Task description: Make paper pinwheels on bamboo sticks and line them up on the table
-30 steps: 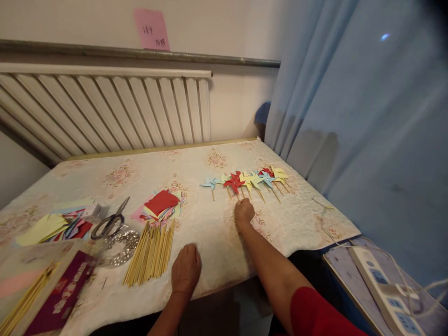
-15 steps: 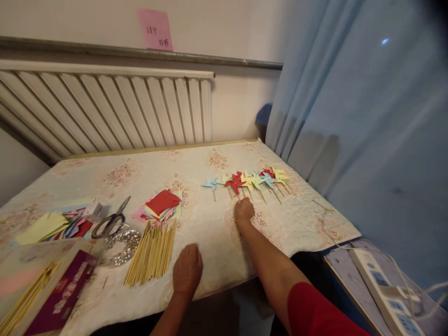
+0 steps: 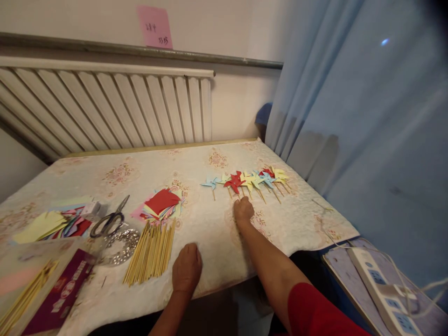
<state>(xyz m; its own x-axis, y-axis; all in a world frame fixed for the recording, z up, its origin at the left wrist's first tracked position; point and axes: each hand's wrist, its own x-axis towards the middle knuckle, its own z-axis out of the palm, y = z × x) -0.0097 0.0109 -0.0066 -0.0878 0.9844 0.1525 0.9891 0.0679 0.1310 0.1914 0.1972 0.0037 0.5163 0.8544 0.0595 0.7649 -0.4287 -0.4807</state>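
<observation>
My right hand point(image 3: 243, 209) is curled closed on the tablecloth just below a row of paper pinwheels point(image 3: 249, 179) on sticks, at the stick end of the red pinwheel point(image 3: 234, 181). What its fingers pinch, if anything, is hidden. My left hand point(image 3: 187, 268) rests palm down near the table's front edge with its fingers curled under, right of a bundle of wooden sticks point(image 3: 152, 252). A stack of coloured paper squares point(image 3: 161, 204), red on top, lies above the sticks.
Scissors point(image 3: 109, 220) and a shiny ring-shaped dish point(image 3: 122, 243) lie left of the sticks, with paper scraps point(image 3: 52, 223) and a maroon box point(image 3: 58, 296) further left. A radiator point(image 3: 105, 112) stands behind the table. A blue curtain point(image 3: 350, 116) and a power strip point(image 3: 381, 284) are at right.
The view shifted slightly; both hands stay almost where they were, the right hand still at the pinwheel sticks.
</observation>
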